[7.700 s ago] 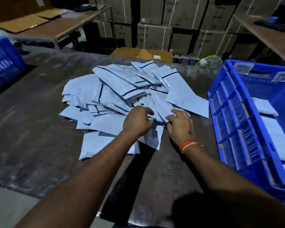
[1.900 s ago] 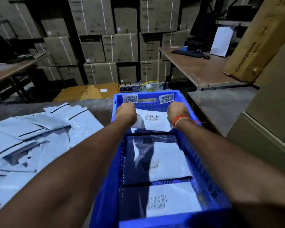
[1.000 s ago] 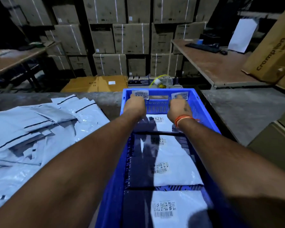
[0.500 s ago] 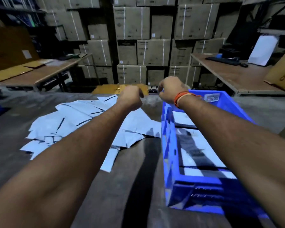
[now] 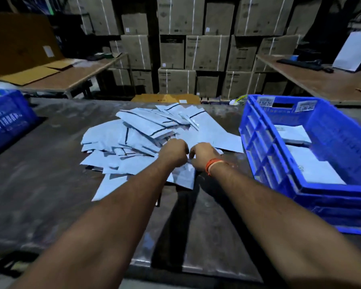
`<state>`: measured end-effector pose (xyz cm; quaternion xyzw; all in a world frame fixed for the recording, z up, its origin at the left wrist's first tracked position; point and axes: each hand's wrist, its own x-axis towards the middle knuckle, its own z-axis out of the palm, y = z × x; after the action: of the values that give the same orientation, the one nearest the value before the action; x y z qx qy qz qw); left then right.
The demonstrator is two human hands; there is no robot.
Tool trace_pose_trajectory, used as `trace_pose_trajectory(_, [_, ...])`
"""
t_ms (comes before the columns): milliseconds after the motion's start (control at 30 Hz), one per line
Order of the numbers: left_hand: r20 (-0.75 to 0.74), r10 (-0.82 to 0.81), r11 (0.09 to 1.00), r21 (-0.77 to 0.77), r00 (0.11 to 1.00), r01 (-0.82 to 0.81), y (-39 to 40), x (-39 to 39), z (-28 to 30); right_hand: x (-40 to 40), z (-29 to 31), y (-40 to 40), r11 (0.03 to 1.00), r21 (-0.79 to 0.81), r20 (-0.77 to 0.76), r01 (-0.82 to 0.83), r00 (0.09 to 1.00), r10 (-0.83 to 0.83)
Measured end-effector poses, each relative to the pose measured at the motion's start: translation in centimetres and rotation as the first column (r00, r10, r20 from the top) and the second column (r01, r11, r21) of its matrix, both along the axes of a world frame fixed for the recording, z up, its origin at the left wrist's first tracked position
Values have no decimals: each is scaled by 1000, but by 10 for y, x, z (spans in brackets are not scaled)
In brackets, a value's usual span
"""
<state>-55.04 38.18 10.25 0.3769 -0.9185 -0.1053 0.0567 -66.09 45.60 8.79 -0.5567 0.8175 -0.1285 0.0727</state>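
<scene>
A loose pile of pale grey mailer bags (image 5: 146,132) lies in the middle of the dark worktable (image 5: 40,174). Both my hands sit side by side at the pile's near edge. My left hand (image 5: 173,151) and my right hand (image 5: 202,156), which wears an orange wristband, have their fingers curled down onto one mailer bag (image 5: 184,176) that sticks out toward me. The fingertips are hidden under the knuckles. To the right stands a blue crate (image 5: 256,130) with labelled white packets (image 5: 313,165) laid flat inside.
A second blue crate (image 5: 6,119) stands at the table's left edge. Stacked cardboard boxes (image 5: 204,53) fill the back wall. Wooden side tables stand at the far left (image 5: 71,71) and the far right (image 5: 313,80), the right one with a keyboard on it.
My hands have left the blue crate's far end, swung left and come down on the near edge of the pile. My view has turned from the crate back to the pile.
</scene>
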Motion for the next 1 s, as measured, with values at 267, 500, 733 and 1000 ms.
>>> trace_pose_trajectory(267, [-75, 58, 992, 115, 996, -49, -7, 53, -46, 38, -54, -14, 990, 137, -109, 16, 994, -1])
trace_pose_trajectory(500, [-263, 121, 980, 185, 957, -73, -7, 65, -56, 24, -53, 7, 916, -382, -101, 123, 980, -174])
trace_pose_trajectory(733, [-717, 231, 905, 407, 658, 126, 7, 39, -53, 0, -18, 73, 386, -750, 513, 538, 840, -174])
trace_pose_trajectory(1000, [-733, 424, 689, 642, 532, 336, 37, 22, -74, -42, -13, 123, 208, -553, 815, 807, 576, -64])
